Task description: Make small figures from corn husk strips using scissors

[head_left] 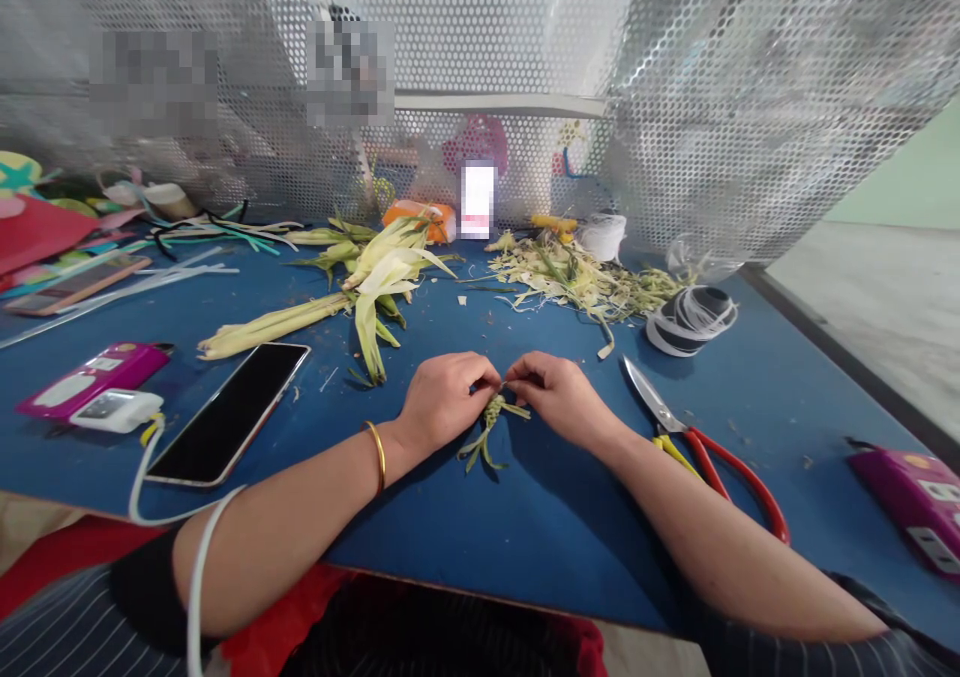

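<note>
Near the table's front middle, a small green braided corn husk piece (493, 412) hangs below my fingertips, its loose strips splayed downward and to the right. My left hand (452, 397) is closed in a pinch at its upper end. Just to the right, my right hand (559, 397) pinches what looks like a thin pale thread, mostly hidden by the fingers. The fingertips of both hands nearly meet. Open-bladed or not I cannot tell, red-handled scissors (701, 447) lie beside my right forearm. Pale corn husks (382, 267) lie beyond my left hand.
A black phone (236, 412) and a purple device (97, 382) with a white cable lie left. Husk scraps (562, 267), a white spool (604, 237) and a dark spool wound with white string (691, 319) sit at the back right. Perforated metal mesh (495, 27) borders the blue table (540, 557).
</note>
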Action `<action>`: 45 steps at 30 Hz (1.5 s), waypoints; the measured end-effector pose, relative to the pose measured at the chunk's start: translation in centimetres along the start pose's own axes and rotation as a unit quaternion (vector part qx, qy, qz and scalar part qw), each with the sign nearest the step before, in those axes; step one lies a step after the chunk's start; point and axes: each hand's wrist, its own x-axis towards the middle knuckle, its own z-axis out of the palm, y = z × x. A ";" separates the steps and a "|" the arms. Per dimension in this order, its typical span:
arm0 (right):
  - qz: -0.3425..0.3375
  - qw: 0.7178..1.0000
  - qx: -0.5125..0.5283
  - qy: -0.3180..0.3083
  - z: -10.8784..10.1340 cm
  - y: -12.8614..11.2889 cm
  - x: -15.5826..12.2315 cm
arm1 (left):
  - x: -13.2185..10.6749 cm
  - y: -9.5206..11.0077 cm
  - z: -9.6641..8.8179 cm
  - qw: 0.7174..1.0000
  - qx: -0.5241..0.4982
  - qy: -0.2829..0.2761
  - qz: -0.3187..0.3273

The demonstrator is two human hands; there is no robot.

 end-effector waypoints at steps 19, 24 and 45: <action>0.059 0.996 -0.063 -0.012 -1.2 0.1 -0.1 | 0.7 -0.4 -2.6 0.973 -0.022 -0.139 -0.185; 0.071 0.970 0.229 -0.050 -0.7 -0.8 -0.3 | 0.7 -0.7 -2.4 0.972 -0.035 -0.139 -0.187; -0.006 0.981 0.175 -0.085 0.1 -0.2 -0.1 | 0.9 -0.8 -1.8 0.971 -0.202 -0.049 -0.115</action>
